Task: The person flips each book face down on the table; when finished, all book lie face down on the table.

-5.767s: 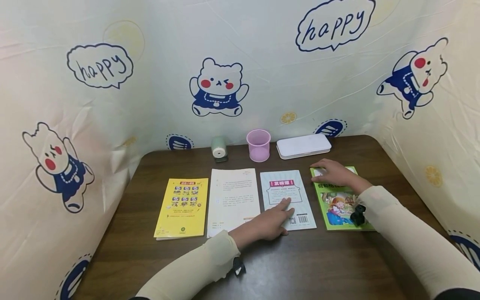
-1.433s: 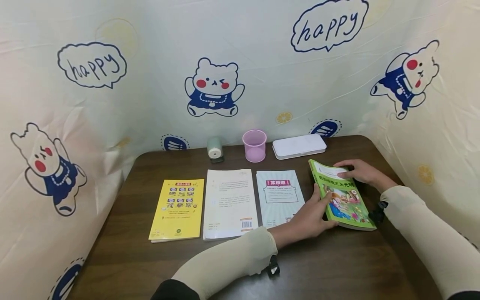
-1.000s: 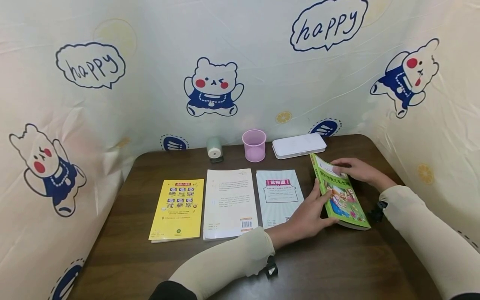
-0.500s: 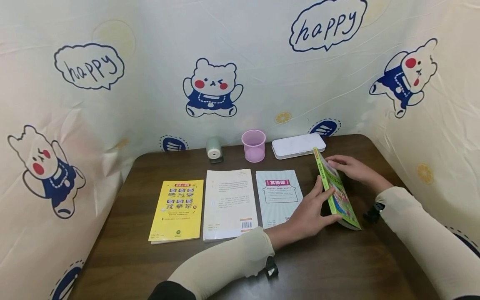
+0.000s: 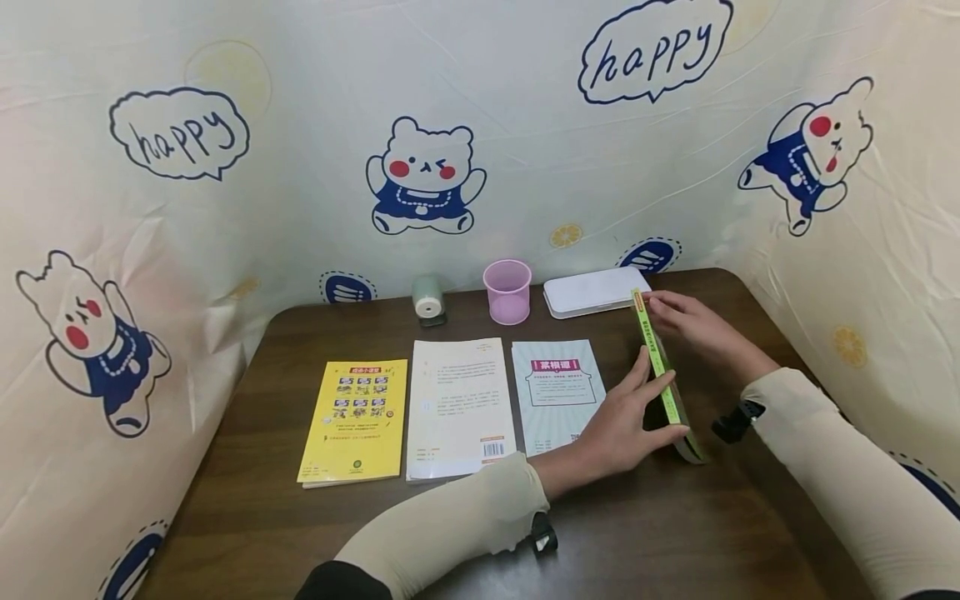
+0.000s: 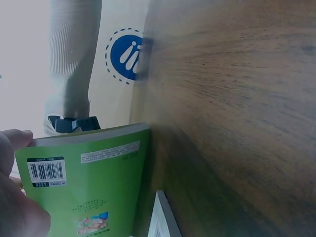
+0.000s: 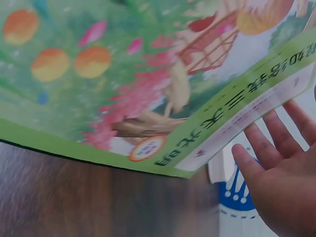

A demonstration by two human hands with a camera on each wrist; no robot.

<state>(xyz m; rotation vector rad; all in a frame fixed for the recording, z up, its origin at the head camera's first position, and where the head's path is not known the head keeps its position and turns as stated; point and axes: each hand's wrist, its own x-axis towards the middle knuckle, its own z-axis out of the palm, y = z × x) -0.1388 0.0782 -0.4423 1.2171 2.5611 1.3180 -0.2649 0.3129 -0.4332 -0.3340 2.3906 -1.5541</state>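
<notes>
A green paperback book (image 5: 660, 367) stands tilted up on its long edge at the right of the table, spine upward in the head view. My left hand (image 5: 611, 429) grips it near the close end, thumb at the bottom end and fingers along the spine. The left wrist view shows its green back cover (image 6: 94, 182) with a barcode. At the far end, my right hand (image 5: 697, 329) holds the book's top edge. In the right wrist view, that hand's fingers (image 7: 281, 138) reach behind the illustrated front cover (image 7: 128, 84); its thumb is mostly out of view.
Left of the green book lie a light blue book (image 5: 558, 375), a white book (image 5: 461, 408) and a yellow book (image 5: 356, 421) in a row. Behind them stand a green, round-fronted object (image 5: 428, 298), a pink cup (image 5: 507, 292) and a white case (image 5: 596, 292). A printed curtain surrounds the table.
The green book lay flat at first; both hands have taken hold of it and turned it up onto its edge. My left hand has moved right from the light blue book.
</notes>
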